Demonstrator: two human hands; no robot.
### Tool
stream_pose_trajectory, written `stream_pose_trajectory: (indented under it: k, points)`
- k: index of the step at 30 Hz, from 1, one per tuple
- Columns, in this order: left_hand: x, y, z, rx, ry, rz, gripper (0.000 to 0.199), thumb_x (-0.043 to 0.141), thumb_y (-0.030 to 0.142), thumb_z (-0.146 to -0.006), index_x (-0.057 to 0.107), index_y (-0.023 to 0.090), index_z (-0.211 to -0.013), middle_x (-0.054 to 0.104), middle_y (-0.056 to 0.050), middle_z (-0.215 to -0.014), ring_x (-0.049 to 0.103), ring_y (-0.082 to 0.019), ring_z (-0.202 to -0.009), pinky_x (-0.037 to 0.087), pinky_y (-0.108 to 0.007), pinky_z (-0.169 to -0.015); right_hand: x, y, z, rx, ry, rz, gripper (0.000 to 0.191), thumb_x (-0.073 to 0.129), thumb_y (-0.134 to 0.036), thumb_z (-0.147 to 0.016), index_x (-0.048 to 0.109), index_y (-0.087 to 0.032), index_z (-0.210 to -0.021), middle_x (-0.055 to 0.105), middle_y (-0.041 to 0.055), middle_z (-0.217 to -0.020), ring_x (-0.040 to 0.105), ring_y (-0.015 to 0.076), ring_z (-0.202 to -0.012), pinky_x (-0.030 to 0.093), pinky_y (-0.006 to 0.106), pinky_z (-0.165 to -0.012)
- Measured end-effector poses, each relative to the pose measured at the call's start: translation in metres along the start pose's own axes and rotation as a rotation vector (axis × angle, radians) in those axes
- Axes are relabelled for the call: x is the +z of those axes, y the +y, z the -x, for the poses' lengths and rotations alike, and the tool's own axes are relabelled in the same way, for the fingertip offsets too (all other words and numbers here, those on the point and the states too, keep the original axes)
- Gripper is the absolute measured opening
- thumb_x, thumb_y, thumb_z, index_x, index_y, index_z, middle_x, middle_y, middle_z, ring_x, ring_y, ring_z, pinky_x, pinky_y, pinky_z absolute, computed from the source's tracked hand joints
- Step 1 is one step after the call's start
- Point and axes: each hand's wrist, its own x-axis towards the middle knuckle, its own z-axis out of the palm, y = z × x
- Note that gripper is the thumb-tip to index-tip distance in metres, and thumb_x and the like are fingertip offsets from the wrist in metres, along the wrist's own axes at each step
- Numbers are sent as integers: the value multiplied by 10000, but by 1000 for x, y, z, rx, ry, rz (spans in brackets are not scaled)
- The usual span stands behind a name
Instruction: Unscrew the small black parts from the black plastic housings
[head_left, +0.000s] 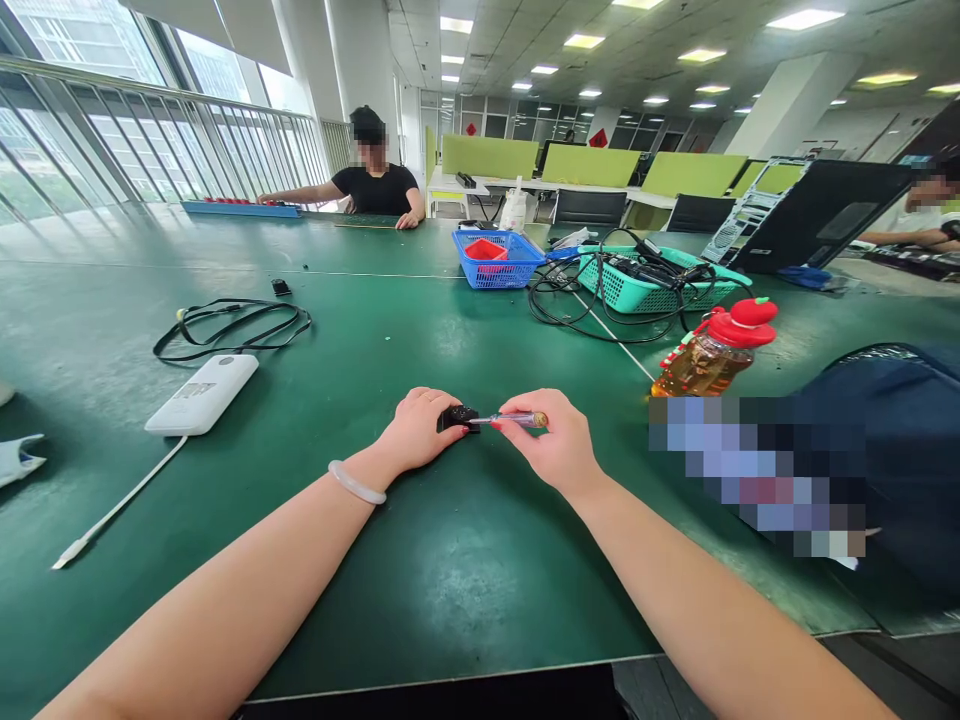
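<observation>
In the middle of the green table, my left hand [418,428] is closed around a small black part [457,416], pinning it near the tabletop; its exact kind I cannot make out. My right hand [553,440] grips a screwdriver [525,419] with a clear, purplish handle, held almost level. The thin shaft points left, and its tip meets the black part or lies right at it. Fingers cover much of the black part. A pale bangle [357,484] circles my left wrist.
On the left lie a white power bank [204,394] and a coiled black cable [232,325]. To the right stand a red-capped bottle [709,352] and a dark bag [892,440]. Farther back are a blue basket [499,270], a green basket [637,292] and a seated person [379,185].
</observation>
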Motion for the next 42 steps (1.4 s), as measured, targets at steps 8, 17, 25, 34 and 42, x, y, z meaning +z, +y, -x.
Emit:
stream_pose_trajectory:
  k: [8, 17, 25, 34, 42]
  points:
    - [4, -2, -2, -26, 16, -5, 297, 619, 394, -833, 658, 234, -1081, 679, -51, -1189, 506, -298, -1223, 378, -497, -1092, 3, -5, -1, -356, -155, 25, 109, 677, -327, -893, 674, -248, -818, 708, -10, -767, 606, 162, -768, 442, 360, -828]
    - [3, 0, -1, -17, 33, -29, 279, 589, 294, -813, 656, 221, -1073, 683, -58, -1189, 526, -290, -1207, 391, -486, -1085, 15, -22, 11, -561, -402, 178, 107, 605, -234, -910, 704, -276, -910, 695, 12, -824, 583, 189, -873, 407, 422, -977]
    - [4, -2, -1, -3, 29, -14, 274, 605, 317, -815, 656, 223, -1067, 685, -56, -1172, 526, -289, -1196, 391, -479, -1085, 10, -22, 7, -530, -354, 55, 326, 470, -52, -872, 646, -220, -1089, 734, 29, -967, 643, 185, -954, 434, 435, -1046]
    - [4, -2, -2, 5, 7, -21, 318, 621, 422, -845, 645, 211, -1081, 676, -74, -1183, 532, -297, -1186, 386, -485, -1086, 5, -4, 2, 154, -53, -238, 92, 649, -256, -874, 645, -256, -966, 740, 19, -946, 701, 189, -887, 562, 386, -891]
    - [3, -3, -2, -1, -8, 11, 276, 612, 406, -842, 645, 247, -1065, 678, -39, -1175, 523, -296, -1195, 375, -494, -1092, 6, 7, -1, 337, 92, -373, 158, 712, -373, -821, 642, -236, -856, 714, 30, -863, 688, 193, -818, 567, 352, -778]
